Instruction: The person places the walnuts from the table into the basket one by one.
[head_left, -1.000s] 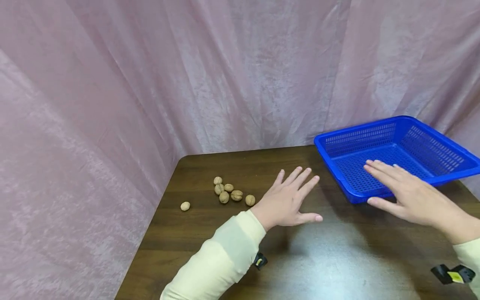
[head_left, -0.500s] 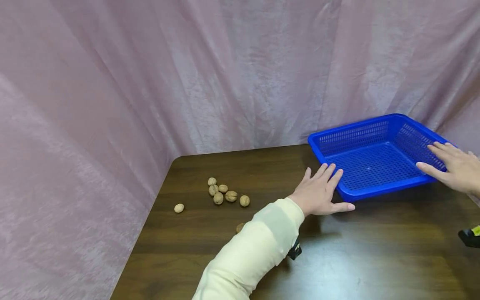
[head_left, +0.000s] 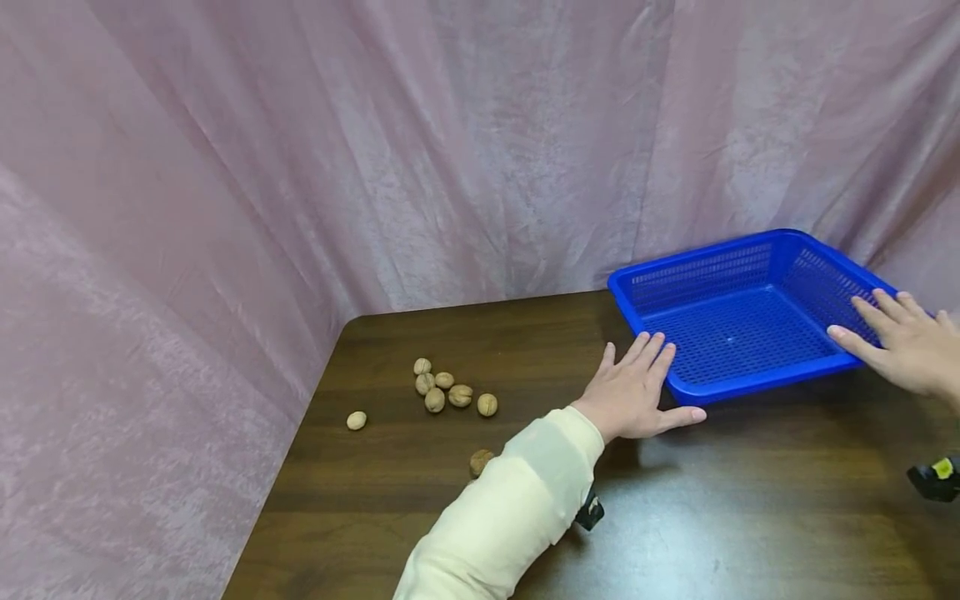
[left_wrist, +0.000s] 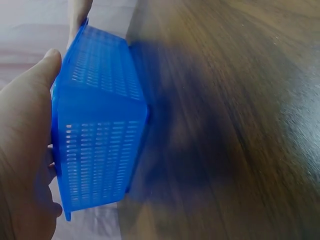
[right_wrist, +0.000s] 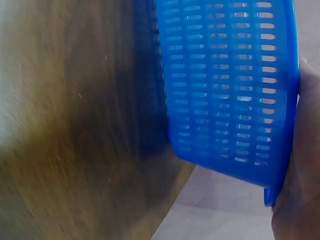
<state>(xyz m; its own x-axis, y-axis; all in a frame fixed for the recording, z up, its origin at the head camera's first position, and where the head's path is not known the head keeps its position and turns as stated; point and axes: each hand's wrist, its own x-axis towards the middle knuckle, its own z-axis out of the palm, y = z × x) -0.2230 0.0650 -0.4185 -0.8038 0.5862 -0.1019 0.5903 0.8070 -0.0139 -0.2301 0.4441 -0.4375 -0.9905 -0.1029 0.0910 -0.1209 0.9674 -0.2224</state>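
A blue plastic basket [head_left: 765, 378] with slotted walls stands at the back right of the wooden table, nothing lying in it. My left hand [head_left: 628, 392] is at its near left corner, palm down with fingers spread over the rim. The left wrist view has the thumb [left_wrist: 47, 67] right beside that rim. At the basket's right side, my right hand [head_left: 903, 342] spreads its straight fingers over the rim. In the right wrist view, this hand [right_wrist: 305, 160] lies along the rim, its fingers mostly hidden.
Several walnuts [head_left: 435, 400] lie in a loose group left of my left hand. One paler nut [head_left: 356, 420] sits apart near the table's left edge. Another walnut [head_left: 480, 462] is partly hidden by my left sleeve [head_left: 498, 500]. A pink curtain [head_left: 480, 150] hangs behind the table [head_left: 337, 517].
Both hands have moved right, the left to the basket's near left corner and the right to its right rim. A walnut by my left forearm has come into sight.
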